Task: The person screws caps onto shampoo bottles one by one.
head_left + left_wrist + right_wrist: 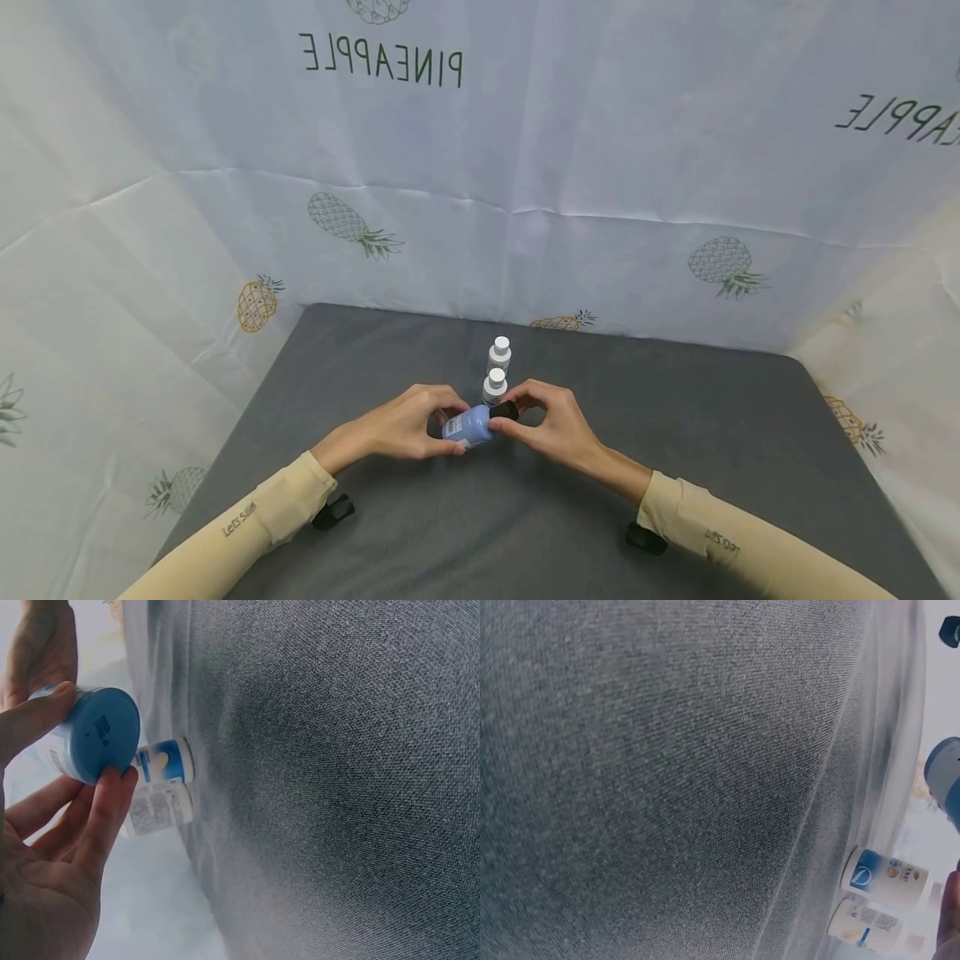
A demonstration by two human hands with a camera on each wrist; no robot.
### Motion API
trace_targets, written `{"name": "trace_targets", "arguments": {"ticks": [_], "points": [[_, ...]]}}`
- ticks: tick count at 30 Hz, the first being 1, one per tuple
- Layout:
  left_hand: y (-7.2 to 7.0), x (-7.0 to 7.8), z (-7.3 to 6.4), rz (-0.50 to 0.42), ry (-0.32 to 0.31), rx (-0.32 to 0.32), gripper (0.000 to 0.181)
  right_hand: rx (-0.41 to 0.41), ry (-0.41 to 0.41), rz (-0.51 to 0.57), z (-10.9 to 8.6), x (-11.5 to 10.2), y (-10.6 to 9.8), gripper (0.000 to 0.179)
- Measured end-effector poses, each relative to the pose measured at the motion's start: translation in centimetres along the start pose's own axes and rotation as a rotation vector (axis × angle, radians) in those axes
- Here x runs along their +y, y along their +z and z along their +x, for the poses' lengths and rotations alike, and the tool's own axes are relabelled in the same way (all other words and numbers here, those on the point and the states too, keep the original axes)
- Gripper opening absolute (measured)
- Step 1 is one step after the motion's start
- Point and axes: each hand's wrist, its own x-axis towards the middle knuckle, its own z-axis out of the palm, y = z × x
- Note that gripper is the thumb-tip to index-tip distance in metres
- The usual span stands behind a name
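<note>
A blue bottle (467, 427) with a black cap (505, 410) is held tilted above the table, its cap end toward the right. My left hand (416, 422) grips the bottle's body between thumb and fingers. On the cap, the thumb and fingers of my right hand (555, 425) pinch from the other side. The left wrist view shows the round blue base (105, 735) with small dark print on it. Just behind the blue bottle stand two white bottles, a nearer one (495, 388) and a farther one (499, 353), both upright with white caps.
Dark grey cloth covers the table (675, 433). A pale curtain (525, 150) printed with pineapples hangs along its back edge and both sides. Black straps (333, 512) sit at the cuffs of both cream sleeves (258, 525).
</note>
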Motion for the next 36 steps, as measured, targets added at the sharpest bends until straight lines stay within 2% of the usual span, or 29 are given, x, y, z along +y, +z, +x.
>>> {"name": "trace_targets", "arguments": {"ticks": [5, 14, 23, 27, 33, 36], "points": [[0.0, 0.1, 0.1, 0.0, 0.011, 0.002, 0.041, 0.012, -0.019, -0.01, -0.1, 0.2, 0.0, 0.026], [0.2, -0.1, 0.1, 0.008, 0.002, 0.002, 0.041, 0.015, -0.001, -0.01, -0.2, 0.2, 0.2, 0.027], [0.2, -0.2, 0.0, -0.006, -0.002, 0.0, 0.04, -0.001, 0.002, 0.008, -0.2, 0.3, 0.1, 0.04], [0.2, -0.2, -0.1, -0.016, -0.003, -0.006, 0.04, -0.02, -0.075, 0.037, -0.4, 0.5, -0.3, 0.042], [0.1, -0.2, -0.1, -0.026, 0.001, -0.007, 0.038, -0.088, -0.26, 0.041, -0.5, 0.7, -1.3, 0.05], [0.1, -0.3, -0.1, -0.03, 0.006, -0.004, 0.038, -0.106, -0.286, 0.016, -0.4, 0.8, -1.7, 0.053]]}}
